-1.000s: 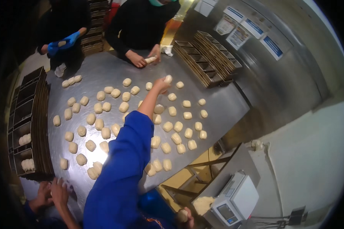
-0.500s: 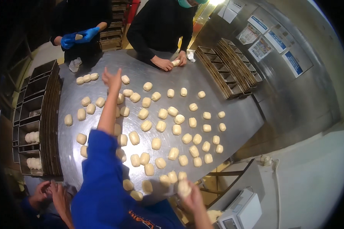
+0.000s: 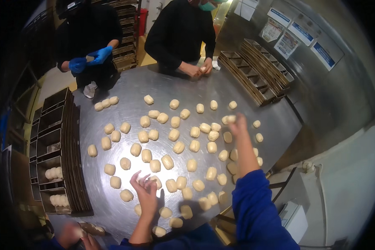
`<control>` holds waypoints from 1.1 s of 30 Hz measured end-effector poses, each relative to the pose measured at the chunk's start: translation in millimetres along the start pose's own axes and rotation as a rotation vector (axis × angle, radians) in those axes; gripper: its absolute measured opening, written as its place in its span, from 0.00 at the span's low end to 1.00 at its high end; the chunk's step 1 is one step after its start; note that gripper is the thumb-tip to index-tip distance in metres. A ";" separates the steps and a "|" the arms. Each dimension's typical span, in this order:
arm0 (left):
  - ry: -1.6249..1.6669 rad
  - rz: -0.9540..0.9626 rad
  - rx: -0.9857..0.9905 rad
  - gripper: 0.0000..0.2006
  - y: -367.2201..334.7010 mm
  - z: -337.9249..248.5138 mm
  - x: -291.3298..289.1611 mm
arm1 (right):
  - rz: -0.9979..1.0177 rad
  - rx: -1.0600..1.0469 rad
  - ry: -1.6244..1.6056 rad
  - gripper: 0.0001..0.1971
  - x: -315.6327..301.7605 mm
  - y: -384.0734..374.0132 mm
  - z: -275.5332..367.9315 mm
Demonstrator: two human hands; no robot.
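Since half a second ago the arms have basically swapped: the left hand (image 3: 147, 195), which was stretched way out to the far left, is pulled back toward the near side, and the right hand (image 3: 238, 126), which was down low with a piece in it, now reaches out to the right part of the table (image 3: 187, 85). Left fingers are curved and spread, nothing visibly pinched, with one dough piece (image 3: 155, 182) right behind the tips; can't tell if they're touching. Right fingers are blurry, with a couple of pieces right at the tips, so can't tell if they're gripping one. The rest of the dough pieces (image 3: 191, 165) are loosely scattered all over the middle. As for stuff in the way, the right blue sleeve (image 3: 258, 208) cuts across that side and partly hides the white scale (image 3: 293, 221). Stacked tins (image 3: 50, 141) crowd the left edge, dough in two compartments, and more tins (image 3: 256, 73) sit at the far right. Across the table, blue gloves (image 3: 89, 61) hold a piece, and a co-worker's bare hands (image 3: 200, 69) have another. Blurry hands (image 3: 73, 234) poke in at lower left, and there's a crumpled white wad (image 3: 90, 89) by the far-left edge.
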State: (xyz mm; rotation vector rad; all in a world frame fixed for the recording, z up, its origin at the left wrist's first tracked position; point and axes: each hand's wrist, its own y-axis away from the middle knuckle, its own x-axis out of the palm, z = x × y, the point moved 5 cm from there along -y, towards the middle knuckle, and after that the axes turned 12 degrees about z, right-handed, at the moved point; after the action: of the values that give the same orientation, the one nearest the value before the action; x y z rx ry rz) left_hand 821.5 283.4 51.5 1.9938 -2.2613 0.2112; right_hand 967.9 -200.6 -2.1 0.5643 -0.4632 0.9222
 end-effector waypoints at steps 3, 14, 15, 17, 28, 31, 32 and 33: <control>-0.022 0.157 -0.016 0.29 10.4 -0.4 15.6 | -0.065 0.014 -0.316 0.20 -1.0 25.9 62.1; -0.019 0.512 0.076 0.21 -11.3 -16.3 92.2 | 0.080 -0.025 0.656 0.10 -101.8 391.7 -84.2; -0.006 0.566 0.066 0.21 -10.2 -13.3 101.7 | 0.122 -0.125 0.697 0.10 -117.8 439.9 -108.7; -0.017 0.588 0.038 0.17 -0.8 -9.2 118.8 | 0.061 0.238 1.102 0.10 -119.5 532.0 -136.1; -0.043 1.132 0.055 0.09 152.6 4.5 217.6 | -1.355 0.457 1.350 0.13 -410.8 959.2 -179.2; -0.109 1.373 0.098 0.09 228.3 -4.1 244.0 | -1.846 0.384 0.579 0.18 -458.0 1029.3 -202.6; -0.123 1.457 0.076 0.09 254.8 -8.9 253.1 | -1.941 0.219 0.162 0.19 -478.0 1040.2 -221.9; -0.165 1.523 0.086 0.09 283.0 -16.2 259.5 | -1.718 0.081 -0.196 0.23 -477.2 999.1 -215.0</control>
State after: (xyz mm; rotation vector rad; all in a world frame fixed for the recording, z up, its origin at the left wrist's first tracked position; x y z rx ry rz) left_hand 508.1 68.0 107.2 -0.1092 -3.3044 0.2375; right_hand -94.1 125.1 -197.4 0.8559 0.0074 -0.7651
